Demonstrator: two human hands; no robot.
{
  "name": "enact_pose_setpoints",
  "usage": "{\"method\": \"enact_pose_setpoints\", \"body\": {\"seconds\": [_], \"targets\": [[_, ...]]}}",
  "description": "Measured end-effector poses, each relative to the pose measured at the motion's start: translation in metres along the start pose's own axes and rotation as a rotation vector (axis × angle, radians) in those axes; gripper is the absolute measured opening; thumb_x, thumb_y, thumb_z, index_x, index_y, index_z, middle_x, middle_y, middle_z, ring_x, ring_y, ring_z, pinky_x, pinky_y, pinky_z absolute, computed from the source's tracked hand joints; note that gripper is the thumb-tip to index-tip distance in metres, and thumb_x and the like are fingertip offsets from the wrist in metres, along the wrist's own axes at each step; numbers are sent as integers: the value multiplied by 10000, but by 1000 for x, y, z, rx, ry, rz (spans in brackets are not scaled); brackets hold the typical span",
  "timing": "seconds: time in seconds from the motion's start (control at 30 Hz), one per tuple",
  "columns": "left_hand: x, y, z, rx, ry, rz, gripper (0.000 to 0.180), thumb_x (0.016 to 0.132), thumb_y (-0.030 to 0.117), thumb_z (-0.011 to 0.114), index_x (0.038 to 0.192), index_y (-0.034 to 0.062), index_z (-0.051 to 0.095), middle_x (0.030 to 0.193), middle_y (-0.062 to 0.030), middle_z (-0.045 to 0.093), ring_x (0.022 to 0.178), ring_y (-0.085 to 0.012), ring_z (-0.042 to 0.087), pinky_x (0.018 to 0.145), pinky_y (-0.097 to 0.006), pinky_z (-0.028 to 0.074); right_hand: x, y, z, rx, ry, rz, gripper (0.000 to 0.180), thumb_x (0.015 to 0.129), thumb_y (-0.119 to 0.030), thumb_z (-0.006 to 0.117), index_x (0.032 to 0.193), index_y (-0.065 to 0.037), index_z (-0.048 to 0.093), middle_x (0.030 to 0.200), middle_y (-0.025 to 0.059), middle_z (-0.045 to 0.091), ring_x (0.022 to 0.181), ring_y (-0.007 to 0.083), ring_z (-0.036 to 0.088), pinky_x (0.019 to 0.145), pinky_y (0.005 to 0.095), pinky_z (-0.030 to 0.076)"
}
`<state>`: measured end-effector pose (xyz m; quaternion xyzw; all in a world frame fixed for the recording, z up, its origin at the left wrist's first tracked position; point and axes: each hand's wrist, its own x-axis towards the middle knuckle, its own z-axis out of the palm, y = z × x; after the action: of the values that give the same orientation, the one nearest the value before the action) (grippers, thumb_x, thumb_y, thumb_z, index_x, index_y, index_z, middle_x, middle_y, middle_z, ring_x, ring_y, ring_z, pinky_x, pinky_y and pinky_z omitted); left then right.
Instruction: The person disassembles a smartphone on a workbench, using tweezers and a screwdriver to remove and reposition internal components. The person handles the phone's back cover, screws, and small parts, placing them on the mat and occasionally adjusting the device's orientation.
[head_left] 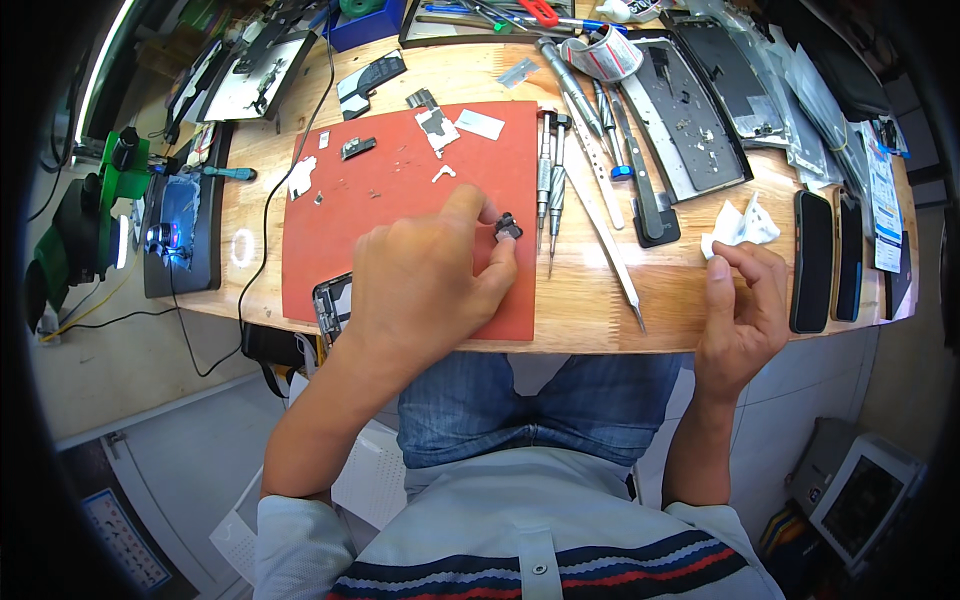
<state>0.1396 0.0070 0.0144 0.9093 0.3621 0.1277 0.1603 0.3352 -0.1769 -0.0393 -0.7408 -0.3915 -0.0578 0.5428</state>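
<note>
Pinches a small black electronic component (508,227) between thumb and forefinger of the left hand (425,265), over the right side of a red mat (325,245) near the desk's (670,295) front edge; grips a crumpled white tissue (742,222) in the fingertips of the right hand (742,320), toward the front right corner, beside two smartphones (811,260).

Wooden bench (580,305): red mat (330,235), tweezers (607,244), phones (811,262).
</note>
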Motion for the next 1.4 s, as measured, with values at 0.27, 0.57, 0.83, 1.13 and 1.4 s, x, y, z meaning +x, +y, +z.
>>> {"method": "enact_pose_setpoints", "body": {"seconds": [0.27, 0.57, 0.83, 1.13, 1.4], "targets": [[-3, -2, -11, -28, -116, 66, 295, 887, 261, 783, 1094, 91, 658, 685, -136, 697, 642, -364, 707, 592, -499, 523, 0, 0, 0, -19, -7, -1, 94, 932, 20, 739, 1021, 8, 766, 978, 99, 667, 961, 212, 595, 853, 323, 474], [5, -8, -8, 16, -76, 220, 249, 857, 181, 815, 1075, 89, 738, 633, -98, 682, 550, -282, 671, 535, -407, 482, 0, 2, 0, -5, -8, -9, 102, 936, 17, 743, 1034, 8, 766, 976, 96, 664, 950, 204, 601, 833, 312, 483], [24, -35, -38, -969, -461, -181, 222, 928, 80, 806, 1100, -15, 701, 563, 106, 467, 477, 15, 367, 447, -242, 249, -1, 2, 0, 30, -2, 16, 101, 918, 40, 732, 1013, 11, 753, 971, 98, 664, 931, 210, 596, 826, 319, 475], [6, -83, -41, -1820, -615, -156, 413, 1023, 275, 669, 1160, -78, 503, 563, 90, 329, 426, -16, 272, 406, -234, 210, 0, -3, 0, 26, -23, 40, 94, 924, 14, 737, 1016, 4, 746, 993, 100, 659, 972, 224, 600, 872, 336, 477], [-12, -78, -56, -1585, -466, -276, 296, 954, 136, 762, 1156, -35, 628, 563, 97, 398, 436, -8, 283, 431, -222, 195, 0, -1, 0, 22, -42, 63, 61, 952, -6, 723, 1007, 13, 741, 993, 91, 665, 998, 213, 593, 891, 332, 471]]}}
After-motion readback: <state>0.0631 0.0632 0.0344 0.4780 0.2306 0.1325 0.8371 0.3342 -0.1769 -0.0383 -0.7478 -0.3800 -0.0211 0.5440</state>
